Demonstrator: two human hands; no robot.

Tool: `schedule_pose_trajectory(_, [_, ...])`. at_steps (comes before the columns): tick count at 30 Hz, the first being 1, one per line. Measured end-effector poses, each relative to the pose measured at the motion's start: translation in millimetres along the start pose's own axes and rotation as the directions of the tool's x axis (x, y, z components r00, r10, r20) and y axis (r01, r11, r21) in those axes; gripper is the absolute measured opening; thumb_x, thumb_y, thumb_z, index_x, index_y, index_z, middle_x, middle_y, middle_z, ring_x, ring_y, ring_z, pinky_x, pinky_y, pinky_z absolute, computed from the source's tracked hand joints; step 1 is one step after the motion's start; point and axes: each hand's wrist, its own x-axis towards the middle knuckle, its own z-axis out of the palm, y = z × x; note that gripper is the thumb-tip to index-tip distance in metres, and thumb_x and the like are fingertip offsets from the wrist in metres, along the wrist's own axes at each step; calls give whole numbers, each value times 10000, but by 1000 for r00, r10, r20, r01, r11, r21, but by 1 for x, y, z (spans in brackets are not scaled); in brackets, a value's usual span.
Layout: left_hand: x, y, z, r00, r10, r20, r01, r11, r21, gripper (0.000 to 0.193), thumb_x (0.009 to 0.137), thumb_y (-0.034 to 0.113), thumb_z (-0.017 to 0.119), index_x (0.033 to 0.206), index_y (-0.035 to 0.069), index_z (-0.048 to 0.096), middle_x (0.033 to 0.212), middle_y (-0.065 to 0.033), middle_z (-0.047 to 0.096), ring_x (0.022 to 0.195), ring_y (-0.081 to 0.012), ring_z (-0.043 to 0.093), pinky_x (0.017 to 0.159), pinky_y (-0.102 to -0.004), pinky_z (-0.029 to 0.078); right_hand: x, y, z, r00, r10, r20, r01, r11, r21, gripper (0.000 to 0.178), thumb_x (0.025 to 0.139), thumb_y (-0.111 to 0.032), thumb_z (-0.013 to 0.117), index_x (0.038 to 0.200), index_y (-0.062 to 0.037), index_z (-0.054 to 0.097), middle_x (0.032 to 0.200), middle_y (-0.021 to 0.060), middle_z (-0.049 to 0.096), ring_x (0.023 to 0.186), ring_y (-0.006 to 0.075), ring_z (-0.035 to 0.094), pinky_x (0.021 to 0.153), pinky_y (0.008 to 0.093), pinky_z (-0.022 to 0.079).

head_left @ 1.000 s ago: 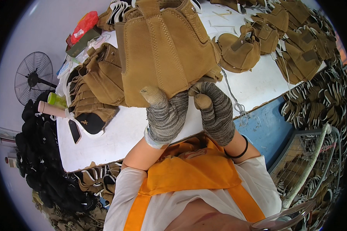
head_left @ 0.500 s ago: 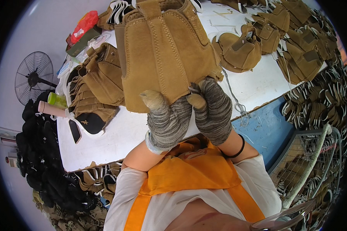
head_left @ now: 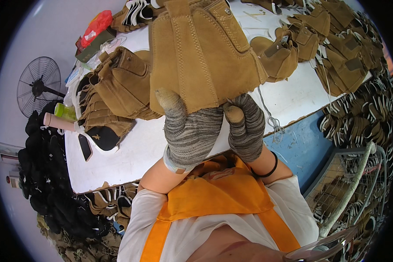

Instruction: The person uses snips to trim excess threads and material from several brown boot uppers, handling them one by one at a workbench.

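A brown suede boot upper [head_left: 201,61] with double rows of stitching down its front is held up before me, its lower edge toward me. My left hand [head_left: 190,131], in a grey striped knit glove, is closed on that edge, thumb on the near face and fingers behind. At the edge's right part, my right hand [head_left: 248,126], gloved alike, is closed with its thumb pressed to the fingers. A small dark tip shows by that thumb; what it belongs to is hidden. Left of the held piece, more brown boot uppers [head_left: 122,85] are stacked on the white table [head_left: 118,170].
Brown uppers [head_left: 277,56] lie across the table's right side, a grey cord [head_left: 274,122] near its edge. A phone [head_left: 85,147] and a green-lidded bottle [head_left: 65,112] are at left. A fan [head_left: 38,88] stands beyond. A wire cart [head_left: 349,174] stands at right.
The boot upper has moved right and slightly away from me, tilting a little. My left hand has shifted its grip along the lower edge; my right hand has moved slightly right.
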Motion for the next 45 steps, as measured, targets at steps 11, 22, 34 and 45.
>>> schedule_pose_trajectory(11, [9,-6,-13,998,64,-4,-64,996,-55,646,899,453,524,1385,82,315,1401,-84,372,1282,-256,353,1112,-429,243,-10,15,-3,1000,31,-5,-29,977,212,401,903,-291,592,1190,-16,535,1099,85,576,909,138,549,804,263,451])
schedule_pose_trajectory(22, [12,-15,-38,998,60,-24,-59,998,33,753,815,354,679,1389,67,285,1408,-100,346,1279,-261,353,1122,-426,232,5,36,-19,836,533,133,-444,513,734,410,892,-452,554,1047,-72,551,680,-48,535,397,32,308,372,187,271])
schedule_pose_trajectory(34, [-12,2,-78,999,-45,-2,44,988,146,892,696,555,717,1336,40,367,1295,-78,473,1178,-222,468,1004,-388,393,48,7,-31,735,548,400,-595,237,768,543,959,-417,417,1331,-25,366,1278,159,480,1163,265,507,973,411,459])
schedule_pose_trajectory(45, [-14,26,-45,984,69,-163,-40,984,176,607,824,299,661,1313,36,415,1292,-107,483,1184,-262,475,1038,-417,362,55,65,2,869,411,275,-478,558,678,491,940,-428,384,1331,-130,376,1278,82,469,1141,233,476,978,346,428])
